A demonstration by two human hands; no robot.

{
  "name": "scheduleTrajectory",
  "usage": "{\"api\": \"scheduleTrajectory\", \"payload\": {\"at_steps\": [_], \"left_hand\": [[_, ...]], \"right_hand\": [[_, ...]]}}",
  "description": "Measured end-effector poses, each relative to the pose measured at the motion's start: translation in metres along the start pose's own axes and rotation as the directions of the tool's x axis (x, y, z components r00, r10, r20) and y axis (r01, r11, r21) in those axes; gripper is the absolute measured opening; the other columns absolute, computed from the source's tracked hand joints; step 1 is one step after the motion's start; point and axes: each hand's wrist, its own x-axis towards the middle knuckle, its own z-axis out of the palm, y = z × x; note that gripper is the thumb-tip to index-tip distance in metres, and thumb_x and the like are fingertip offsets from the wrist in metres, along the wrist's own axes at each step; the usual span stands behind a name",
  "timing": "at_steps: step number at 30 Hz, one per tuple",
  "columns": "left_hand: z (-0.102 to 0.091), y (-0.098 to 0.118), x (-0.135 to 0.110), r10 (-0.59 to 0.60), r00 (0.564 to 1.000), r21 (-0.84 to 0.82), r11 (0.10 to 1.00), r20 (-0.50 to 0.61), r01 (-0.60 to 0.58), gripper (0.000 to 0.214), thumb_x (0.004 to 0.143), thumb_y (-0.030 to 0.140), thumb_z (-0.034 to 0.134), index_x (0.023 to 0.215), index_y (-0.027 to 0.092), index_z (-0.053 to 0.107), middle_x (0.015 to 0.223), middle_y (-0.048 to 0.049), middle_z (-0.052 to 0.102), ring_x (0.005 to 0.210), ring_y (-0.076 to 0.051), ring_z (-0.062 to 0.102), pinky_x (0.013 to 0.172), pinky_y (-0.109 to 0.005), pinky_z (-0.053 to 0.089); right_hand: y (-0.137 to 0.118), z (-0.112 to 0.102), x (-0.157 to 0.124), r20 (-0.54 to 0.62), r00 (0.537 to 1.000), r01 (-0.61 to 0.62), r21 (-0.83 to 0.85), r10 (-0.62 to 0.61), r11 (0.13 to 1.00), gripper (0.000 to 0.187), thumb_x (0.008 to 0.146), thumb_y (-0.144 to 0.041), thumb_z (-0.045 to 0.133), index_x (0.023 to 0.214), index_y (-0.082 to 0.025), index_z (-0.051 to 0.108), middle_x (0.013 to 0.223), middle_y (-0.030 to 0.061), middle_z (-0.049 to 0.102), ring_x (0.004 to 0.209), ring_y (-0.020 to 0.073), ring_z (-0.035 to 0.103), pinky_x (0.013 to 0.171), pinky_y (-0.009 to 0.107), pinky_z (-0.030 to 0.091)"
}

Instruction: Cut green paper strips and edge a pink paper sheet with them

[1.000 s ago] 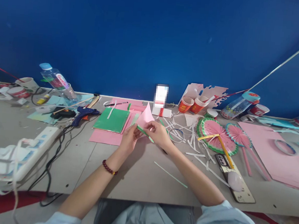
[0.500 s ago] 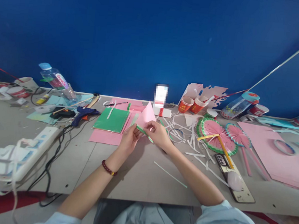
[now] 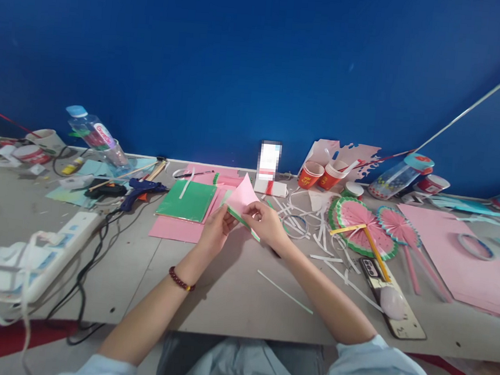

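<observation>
A sheet of pink paper (image 3: 241, 194) with a green strip (image 3: 237, 216) along its near edge is held up between my hands, its far corner pointing upward. My left hand (image 3: 217, 229) pinches the left end of the green edge. On the right, my right hand (image 3: 266, 223) has thumb and fingers closed on the same edge, near its middle. The strip's free end sticks out below the right hand. Beside my left hand lies a green paper pack (image 3: 186, 200) on pink sheets (image 3: 171, 230). My fingers partly cover the paper.
White paper strips (image 3: 322, 240) are scattered to the right, near watermelon-patterned paper fans (image 3: 352, 220) and a phone (image 3: 405, 318). Red paper cups (image 3: 310, 174) stand at the back. On the left are a power strip (image 3: 65, 247), a blue glue gun (image 3: 138, 192) and a plastic bottle (image 3: 99, 136).
The pink paper's upright corner has shifted slightly left. My right hand has moved a little along the green edge, and more of the strip's lower end shows.
</observation>
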Motion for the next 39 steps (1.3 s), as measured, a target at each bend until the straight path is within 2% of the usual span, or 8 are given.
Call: {"api": "scheduleTrajectory", "payload": {"at_steps": [3, 8, 12, 16, 21, 29, 35, 39], "left_hand": [[0.002, 0.001, -0.003, -0.006, 0.997, 0.06, 0.998, 0.072, 0.002, 0.038, 0.075, 0.045, 0.067, 0.098, 0.014, 0.068, 0.101, -0.0106, 0.071, 0.095, -0.021, 0.066, 0.083, -0.029, 0.051], [0.002, 0.0, -0.007, 0.003, 0.993, 0.146, 0.989, 0.12, -0.021, 0.034, 0.069, 0.03, 0.075, 0.1, 0.018, 0.069, 0.109, -0.0081, 0.069, 0.101, -0.021, 0.064, 0.09, -0.029, 0.047], [0.003, -0.001, -0.008, -0.003, 0.982, 0.218, 0.975, 0.189, -0.039, 0.041, 0.067, 0.025, 0.075, 0.107, 0.019, 0.068, 0.11, -0.0081, 0.069, 0.105, -0.023, 0.063, 0.091, -0.031, 0.047], [0.005, -0.001, -0.009, 0.018, 0.984, 0.266, 0.962, 0.175, -0.065, 0.048, 0.065, 0.025, 0.076, 0.111, 0.018, 0.066, 0.116, -0.0103, 0.066, 0.11, -0.026, 0.059, 0.093, -0.034, 0.047], [0.004, -0.002, -0.01, 0.073, 0.991, 0.304, 0.947, 0.113, -0.104, 0.048, 0.065, 0.03, 0.075, 0.11, 0.017, 0.067, 0.112, -0.0112, 0.067, 0.107, -0.028, 0.062, 0.092, -0.039, 0.048], [0.014, 0.001, -0.021, 0.09, 0.968, 0.362, 0.916, 0.233, -0.173, 0.054, 0.071, 0.029, 0.071, 0.122, 0.019, 0.059, 0.131, -0.0112, 0.055, 0.123, -0.026, 0.049, 0.1, -0.035, 0.042], [0.012, -0.003, -0.016, 0.099, 0.977, 0.354, 0.921, 0.186, -0.161, 0.048, 0.07, 0.034, 0.071, 0.116, 0.019, 0.063, 0.12, -0.0098, 0.063, 0.113, -0.026, 0.057, 0.094, -0.036, 0.045], [0.009, -0.003, -0.017, 0.035, 0.989, 0.28, 0.957, 0.146, -0.075, 0.04, 0.067, 0.033, 0.073, 0.104, 0.019, 0.068, 0.104, -0.0076, 0.07, 0.097, -0.022, 0.063, 0.085, -0.032, 0.049]], "right_hand": [[-0.001, 0.0, 0.0, 0.012, 1.0, -0.021, 0.006, 0.021, 1.0, 0.007, 0.07, -0.025, 0.059, 0.073, -0.019, 0.061, 0.069, -0.0021, 0.062, 0.053, 0.0093, 0.045, 0.052, 0.022, 0.035], [-0.002, -0.001, 0.001, 0.024, 0.999, -0.025, 0.037, 0.024, 0.999, 0.007, 0.07, -0.024, 0.058, 0.074, -0.019, 0.06, 0.069, -0.002, 0.062, 0.05, 0.0086, 0.044, 0.051, 0.022, 0.035], [0.002, 0.0, 0.003, 0.011, 1.0, -0.015, 0.046, 0.014, 0.999, 0.006, 0.07, -0.023, 0.058, 0.074, -0.019, 0.059, 0.073, -0.0016, 0.063, 0.053, 0.0087, 0.045, 0.053, 0.023, 0.036], [0.008, 0.002, 0.005, 0.03, 0.998, -0.059, 0.113, 0.056, 0.992, 0.007, 0.07, -0.025, 0.059, 0.074, -0.019, 0.059, 0.072, -0.0024, 0.062, 0.056, 0.0093, 0.047, 0.056, 0.023, 0.038], [0.009, 0.001, 0.006, 0.059, 0.991, -0.127, 0.232, 0.116, 0.964, 0.011, 0.069, -0.03, 0.061, 0.073, -0.019, 0.06, 0.066, -0.0026, 0.059, 0.057, 0.0102, 0.049, 0.055, 0.023, 0.038], [0.007, -0.002, 0.006, 0.065, 0.988, -0.153, 0.332, 0.14, 0.931, 0.015, 0.068, -0.032, 0.061, 0.075, -0.019, 0.059, 0.068, -0.0024, 0.057, 0.055, 0.0087, 0.045, 0.047, 0.021, 0.032], [0.004, 0.0, 0.004, 0.126, 0.97, -0.241, 0.399, 0.208, 0.885, 0.019, 0.066, -0.034, 0.064, 0.077, -0.02, 0.058, 0.064, -0.0044, 0.053, 0.051, 0.0075, 0.04, 0.043, 0.02, 0.028], [0.005, 0.001, 0.004, 0.091, 0.98, -0.197, 0.389, 0.175, 0.9, 0.019, 0.066, -0.034, 0.064, 0.078, -0.019, 0.057, 0.065, -0.0039, 0.054, 0.052, 0.0081, 0.043, 0.047, 0.021, 0.032]]}}
